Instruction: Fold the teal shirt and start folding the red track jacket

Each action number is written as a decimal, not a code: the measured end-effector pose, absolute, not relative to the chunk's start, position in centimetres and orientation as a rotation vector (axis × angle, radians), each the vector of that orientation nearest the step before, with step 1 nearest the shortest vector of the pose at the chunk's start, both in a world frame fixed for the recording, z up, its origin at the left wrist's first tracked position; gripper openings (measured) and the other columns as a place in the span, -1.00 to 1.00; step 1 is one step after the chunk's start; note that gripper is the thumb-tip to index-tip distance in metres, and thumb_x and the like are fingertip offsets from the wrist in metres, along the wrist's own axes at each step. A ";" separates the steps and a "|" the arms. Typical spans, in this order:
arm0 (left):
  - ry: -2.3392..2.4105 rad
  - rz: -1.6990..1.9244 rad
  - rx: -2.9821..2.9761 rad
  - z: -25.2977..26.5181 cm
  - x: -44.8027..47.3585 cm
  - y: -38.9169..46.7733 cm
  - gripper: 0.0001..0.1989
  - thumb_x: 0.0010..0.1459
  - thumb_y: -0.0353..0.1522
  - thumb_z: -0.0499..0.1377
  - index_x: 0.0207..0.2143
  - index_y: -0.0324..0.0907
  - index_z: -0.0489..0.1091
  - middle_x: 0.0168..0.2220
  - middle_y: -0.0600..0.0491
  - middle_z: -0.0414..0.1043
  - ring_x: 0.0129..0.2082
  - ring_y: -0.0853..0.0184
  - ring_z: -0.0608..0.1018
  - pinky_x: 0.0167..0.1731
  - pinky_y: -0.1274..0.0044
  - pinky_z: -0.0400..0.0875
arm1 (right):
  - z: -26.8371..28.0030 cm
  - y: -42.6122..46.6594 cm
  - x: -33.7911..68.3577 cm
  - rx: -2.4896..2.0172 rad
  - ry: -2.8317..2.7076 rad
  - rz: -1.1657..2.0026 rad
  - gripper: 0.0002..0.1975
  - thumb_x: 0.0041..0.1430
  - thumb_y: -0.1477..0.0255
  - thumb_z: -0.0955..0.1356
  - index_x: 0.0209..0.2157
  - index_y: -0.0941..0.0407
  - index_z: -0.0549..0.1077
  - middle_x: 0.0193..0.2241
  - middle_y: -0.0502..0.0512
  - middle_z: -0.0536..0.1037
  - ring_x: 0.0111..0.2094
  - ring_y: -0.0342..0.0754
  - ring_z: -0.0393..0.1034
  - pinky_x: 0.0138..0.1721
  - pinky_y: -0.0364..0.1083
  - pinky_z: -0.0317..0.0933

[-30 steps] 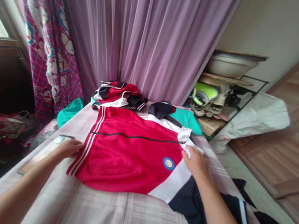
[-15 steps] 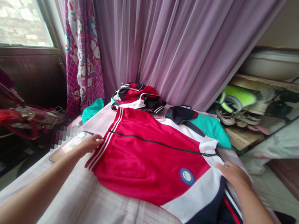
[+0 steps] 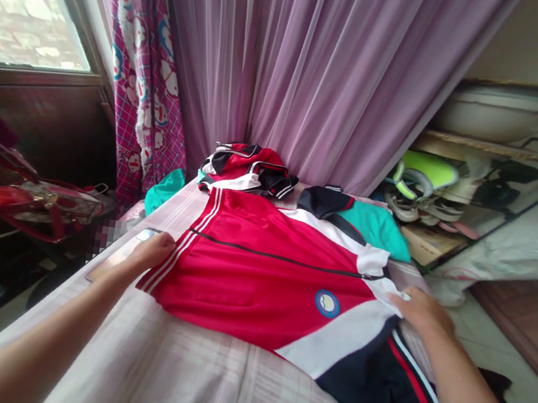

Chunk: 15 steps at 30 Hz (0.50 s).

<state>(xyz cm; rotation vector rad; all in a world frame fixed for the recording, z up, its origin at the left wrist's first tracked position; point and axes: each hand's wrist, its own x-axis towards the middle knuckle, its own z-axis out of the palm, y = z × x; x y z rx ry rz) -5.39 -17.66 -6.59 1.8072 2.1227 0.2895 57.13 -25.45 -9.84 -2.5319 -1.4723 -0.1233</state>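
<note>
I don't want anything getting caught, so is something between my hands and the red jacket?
Nothing visible is: the left hand grips the red jacket by its striped hem, the right hand by its white shoulder. The phone lies beside the left hand, outside the hem.

No lettering is reading legibly; between four and five o'clock from the view's centre, a round blue-ringed badge (image 3: 327,304) is marking the red-fronted jacket (image 3: 243,272), its fine detail blurring.

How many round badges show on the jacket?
1: the badge sits on the red front of the jacket, on the near side of the dark zip, beside the white band. Any on the underside would be hidden.
</note>
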 end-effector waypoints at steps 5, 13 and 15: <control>2.106 0.359 2.154 -6.4 -3.2 -18.8 -0.61 0.23 -0.31 0.03 0.07 -0.19 0.41 -0.01 -0.16 0.53 -0.04 0.09 0.58 -0.05 0.35 0.42 | -7.5 -25.6 51.8 -2.458 -1.444 -0.194 -0.44 0.22 0.27 0.27 0.18 0.26 0.38 0.13 0.50 0.44 0.11 0.36 0.34 -0.04 0.17 0.24; 1.142 0.429 2.667 -8.2 5.2 -25.4 -0.67 0.38 -0.20 -0.01 -0.17 -0.09 0.54 -0.22 0.00 0.61 -0.20 0.22 0.59 -0.12 0.37 0.44 | -7.7 -29.1 38.0 -1.769 -2.106 0.171 -0.72 0.31 0.30 0.23 -0.31 0.05 0.54 -0.30 0.10 0.61 -0.24 -0.01 0.49 -0.16 -0.06 0.32; 0.995 0.380 2.668 -8.7 5.1 -26.7 -0.67 0.37 -0.17 0.03 -0.19 -0.08 0.55 -0.26 0.01 0.60 -0.24 0.24 0.58 -0.16 0.39 0.43 | -8.1 -31.7 37.3 -1.761 -2.150 0.388 -0.76 0.28 0.30 0.27 -0.41 0.04 0.50 -0.42 0.01 0.57 -0.34 -0.05 0.46 -0.23 -0.09 0.31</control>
